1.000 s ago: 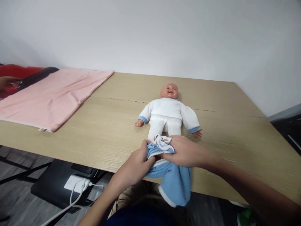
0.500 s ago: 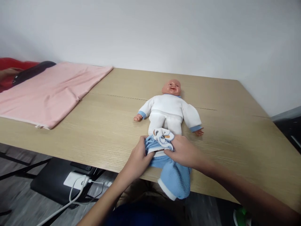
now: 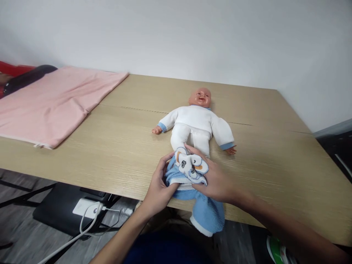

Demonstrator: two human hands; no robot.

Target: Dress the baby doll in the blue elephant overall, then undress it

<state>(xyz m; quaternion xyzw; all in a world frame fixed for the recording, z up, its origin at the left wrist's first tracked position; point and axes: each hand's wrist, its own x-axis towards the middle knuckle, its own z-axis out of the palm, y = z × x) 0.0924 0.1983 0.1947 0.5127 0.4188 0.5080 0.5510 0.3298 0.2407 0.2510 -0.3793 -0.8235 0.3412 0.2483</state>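
A baby doll (image 3: 193, 119) in white clothes with blue cuffs lies on its back on the wooden table (image 3: 121, 143), head toward the wall. Below its legs, at the near edge, my two hands grip a bunched blue-and-white doll garment (image 3: 189, 170) with an animal face stitched on it. My left hand (image 3: 161, 187) is closed on its left side, thumb on the white hem. On the other side my right hand (image 3: 217, 179) pinches the cloth near the stitched face. A blue part with a white cuff hangs over the table edge. The doll's feet are hidden behind the garment and hands.
A pink cloth (image 3: 55, 106) is spread on the table's left part, beside a dark object (image 3: 30, 77) and something red. Under the table, a white power bank (image 3: 87, 208) with cables lies on a black seat (image 3: 57, 209). A white wall (image 3: 176, 40) stands behind.
The garment is gathered further between my hands, and more of the stitched face shows. My right fingers have moved up over its far edge. The view has shifted slightly.
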